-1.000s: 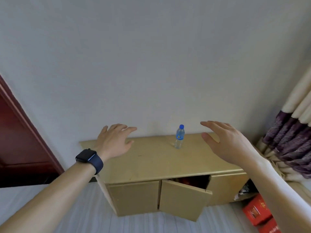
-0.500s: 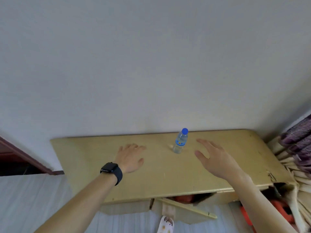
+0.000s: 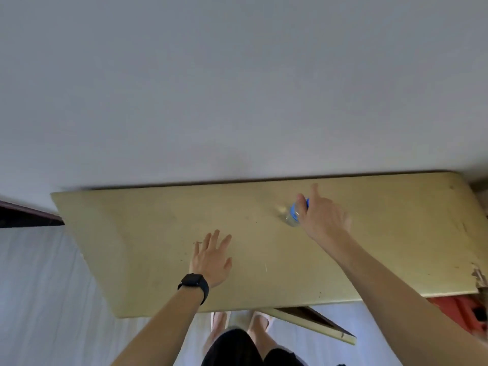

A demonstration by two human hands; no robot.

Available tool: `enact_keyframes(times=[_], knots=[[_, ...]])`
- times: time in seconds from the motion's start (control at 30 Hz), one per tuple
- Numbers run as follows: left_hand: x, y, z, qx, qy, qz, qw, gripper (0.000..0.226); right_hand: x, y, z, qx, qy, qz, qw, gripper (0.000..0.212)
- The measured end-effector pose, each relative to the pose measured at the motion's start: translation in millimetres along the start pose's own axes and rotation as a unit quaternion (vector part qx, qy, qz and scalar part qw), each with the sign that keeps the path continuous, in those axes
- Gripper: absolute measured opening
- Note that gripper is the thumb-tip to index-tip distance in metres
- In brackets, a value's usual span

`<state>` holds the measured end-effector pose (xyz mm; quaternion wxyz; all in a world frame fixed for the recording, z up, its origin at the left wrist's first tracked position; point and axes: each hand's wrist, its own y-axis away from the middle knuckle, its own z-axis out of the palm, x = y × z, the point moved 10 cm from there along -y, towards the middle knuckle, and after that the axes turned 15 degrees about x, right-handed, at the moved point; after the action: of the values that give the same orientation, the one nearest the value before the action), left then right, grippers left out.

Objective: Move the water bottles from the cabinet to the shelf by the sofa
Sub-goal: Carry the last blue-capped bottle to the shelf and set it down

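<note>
Bottle point(image 3: 293, 217) stands on cabinet point(image 3: 158, 233) top, right of centre, toward rear. Right hand point(image 3: 323, 220) against it, thumb at neck; blur hides whether grip closed. Left hand point(image 3: 211, 257) spread flat near cabinet front. Risk: half-closed grab tips bottle, which rolls off cabinet.

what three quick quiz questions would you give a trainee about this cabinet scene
1. True or false: the left hand holds the water bottle.
2. Multiple choice: where is the water bottle? A) on the cabinet top B) on the floor C) on a sofa.
3. Short answer: which hand is at the water bottle?

Key
1. False. The left hand lies flat with its fingers straight, apart from the water bottle.
2. A.
3. The right hand. Blur hides whether it grips the bottle yet.
</note>
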<state>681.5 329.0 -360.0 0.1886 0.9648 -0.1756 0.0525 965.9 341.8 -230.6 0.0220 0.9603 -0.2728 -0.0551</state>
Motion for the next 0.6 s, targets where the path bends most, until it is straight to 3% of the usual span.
enact_keyframes(times=[0.23, 0.4, 0.6], knots=[[-31.1, -5.9, 87.0, -0.07, -0.032, 0.062, 0.995, 0.073, 9.2, 36.4, 9.0, 0.049, -0.041, -0.008, 0.998, 0.026], [-30.6, -8.6, 100.3, -0.084, -0.043, 0.067, 0.993, 0.074, 18.7, 59.6, 16.5, 0.074, -0.034, 0.099, 0.992, 0.041], [-30.4, -5.3, 87.8, -0.085, -0.037, 0.083, 0.992, 0.073, 21.1, 100.3, 25.3, 0.087, -0.126, 0.124, 0.98, 0.032]])
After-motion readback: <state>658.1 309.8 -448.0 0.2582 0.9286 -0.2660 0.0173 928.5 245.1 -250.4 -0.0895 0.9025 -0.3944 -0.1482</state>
